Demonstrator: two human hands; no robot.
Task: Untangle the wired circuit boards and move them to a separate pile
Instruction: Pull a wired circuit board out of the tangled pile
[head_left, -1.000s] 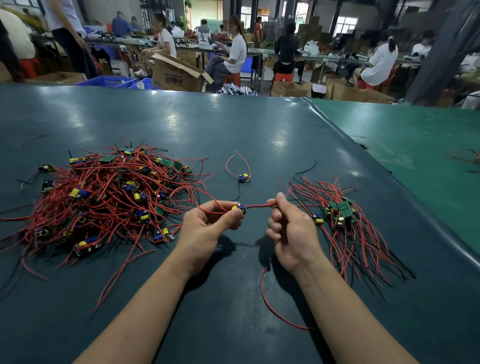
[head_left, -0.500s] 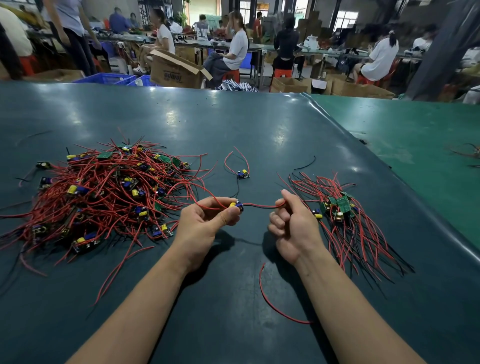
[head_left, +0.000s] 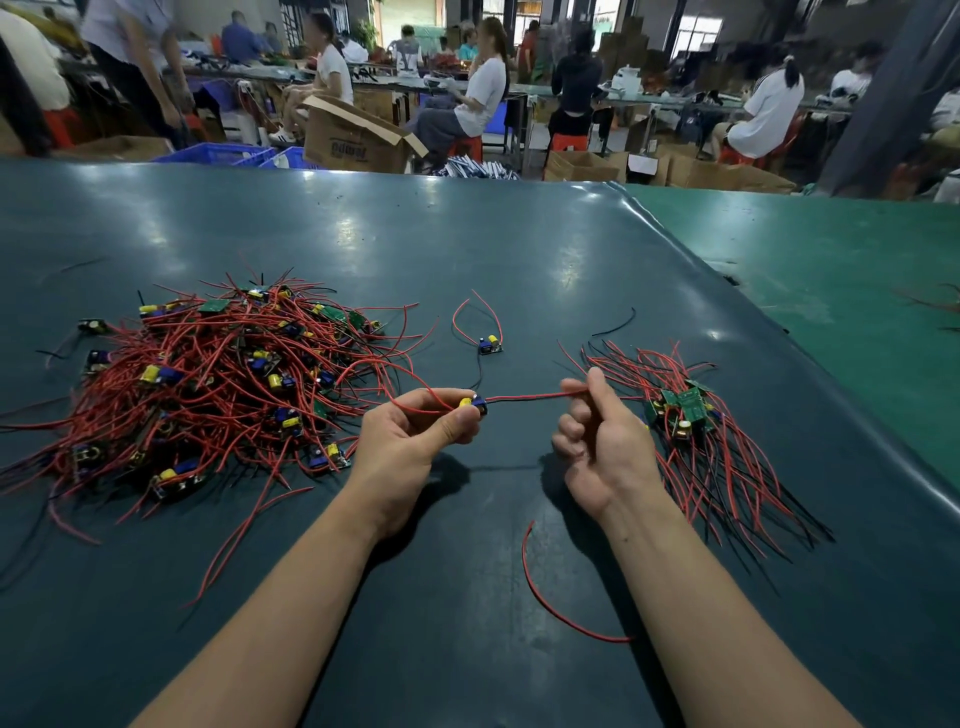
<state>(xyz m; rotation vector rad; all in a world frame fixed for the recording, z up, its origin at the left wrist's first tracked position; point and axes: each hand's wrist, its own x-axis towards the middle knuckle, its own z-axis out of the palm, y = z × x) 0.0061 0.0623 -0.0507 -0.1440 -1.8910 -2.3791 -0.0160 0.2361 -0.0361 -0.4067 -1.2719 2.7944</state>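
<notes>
Big tangled pile (head_left: 208, 384) of wired boards on worktop (head_left: 467, 239), left side. Smaller sorted pile (head_left: 696, 415) on right, wires fanned toward near edge. Single board (head_left: 490, 347) w/ wires lies alone btwn the 2 piles, farther back. Left hand (head_left: 410, 447) just right of big pile, held board (head_left: 475, 405) at its fingers (head_left: 452, 428); right hand (head_left: 602, 447) just left of small pile, wire (head_left: 524, 398) stretched btwn hands. Loose wire (head_left: 550, 603) on worktop btwn forearms. Short stray wire (head_left: 615, 326) behind small pile. Second worktop (head_left: 831, 249) adjoins at right. Boxes & seated people behind far edge
</notes>
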